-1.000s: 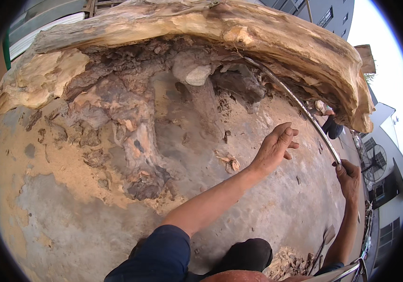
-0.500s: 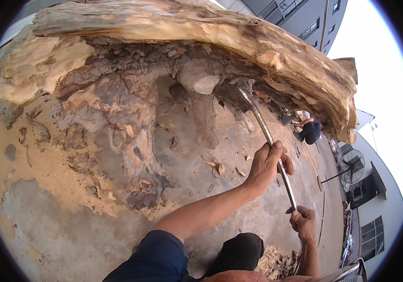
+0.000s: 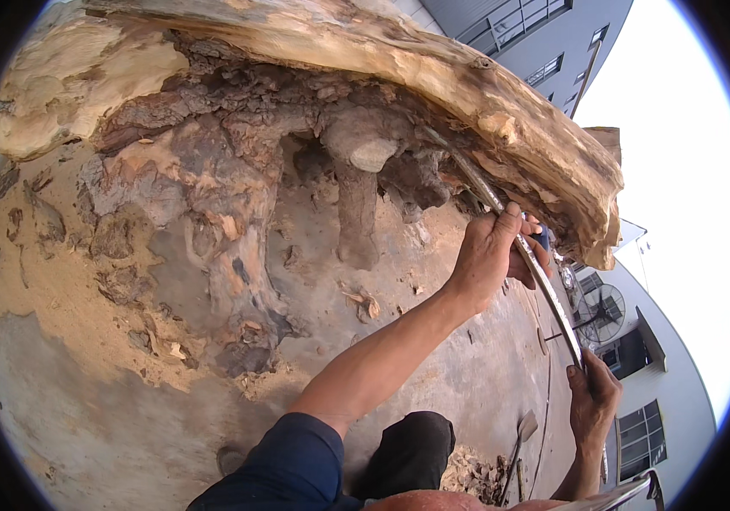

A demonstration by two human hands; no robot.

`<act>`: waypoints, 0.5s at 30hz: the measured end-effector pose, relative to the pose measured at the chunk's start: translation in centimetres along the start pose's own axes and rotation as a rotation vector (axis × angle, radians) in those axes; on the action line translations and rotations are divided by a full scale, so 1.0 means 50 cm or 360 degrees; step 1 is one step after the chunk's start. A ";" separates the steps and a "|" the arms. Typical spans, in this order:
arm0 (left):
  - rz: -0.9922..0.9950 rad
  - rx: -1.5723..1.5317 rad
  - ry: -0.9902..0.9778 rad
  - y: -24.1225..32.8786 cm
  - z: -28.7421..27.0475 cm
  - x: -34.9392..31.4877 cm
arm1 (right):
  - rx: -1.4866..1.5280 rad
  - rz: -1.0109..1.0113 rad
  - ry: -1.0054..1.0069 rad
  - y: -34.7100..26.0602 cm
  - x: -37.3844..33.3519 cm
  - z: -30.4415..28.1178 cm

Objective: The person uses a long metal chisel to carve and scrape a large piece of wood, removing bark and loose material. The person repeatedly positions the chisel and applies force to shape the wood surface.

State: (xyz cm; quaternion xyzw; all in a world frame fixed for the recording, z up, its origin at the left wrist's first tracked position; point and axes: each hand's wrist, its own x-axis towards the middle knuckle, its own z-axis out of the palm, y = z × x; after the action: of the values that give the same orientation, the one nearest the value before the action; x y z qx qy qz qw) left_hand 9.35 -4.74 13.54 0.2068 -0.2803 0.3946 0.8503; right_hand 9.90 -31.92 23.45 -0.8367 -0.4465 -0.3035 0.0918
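A long metal bar slants from the lower right up to the underside of a huge tree trunk. My left hand is wrapped round the middle of the bar. Near its lower end, my right hand is closed on it too. The bar's far tip meets dark, rough wood under the pale, stripped edge of the trunk; whether it digs in I cannot tell. Gnarled root-like legs reach down from the trunk to the ground, beside a rounded stump with a pale cut face.
Sawdust and bark pieces lie across the concrete floor. A tool with a flat blade and long handle lies near wood chips by my legs. A large standing fan and grey buildings are at the right and back.
Both hands have moved up and right with the bar. Its tip has gone up to the trunk's underside edge. The crouching person at the back is now mostly hidden behind my left hand.
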 end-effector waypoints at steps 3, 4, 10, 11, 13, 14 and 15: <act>0.0049 -0.0139 -0.0002 0.013 0.019 0.009 | -0.0394 -0.0099 0.0296 -0.052 0.001 -0.026; 0.0081 -0.0177 0.0039 0.022 0.025 0.011 | -0.0529 -0.0161 0.0411 -0.056 0.003 -0.028; 0.0238 -0.0439 0.0362 0.075 0.097 -0.016 | -0.1276 -0.1053 0.1408 -0.069 0.052 -0.059; 0.0235 -0.0481 0.0419 0.084 0.105 -0.025 | -0.1231 -0.1096 0.1449 -0.057 0.046 -0.062; 0.0242 -0.0491 0.0465 0.083 0.105 -0.031 | -0.1087 -0.1193 0.1551 -0.045 0.022 -0.073; 0.0240 -0.0481 0.0483 0.083 0.106 -0.035 | -0.0981 -0.1244 0.1613 -0.045 0.008 -0.077; 0.0220 -0.0497 0.0549 0.095 0.108 -0.039 | -0.1054 -0.1248 0.1822 -0.025 0.012 -0.102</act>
State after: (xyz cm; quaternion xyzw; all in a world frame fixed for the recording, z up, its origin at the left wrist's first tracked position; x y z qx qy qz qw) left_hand 2.88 -6.02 17.01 -0.0173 -0.2020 0.4332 0.8782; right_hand 6.95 -32.93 27.75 -0.3133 -0.4792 -0.8176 -0.0611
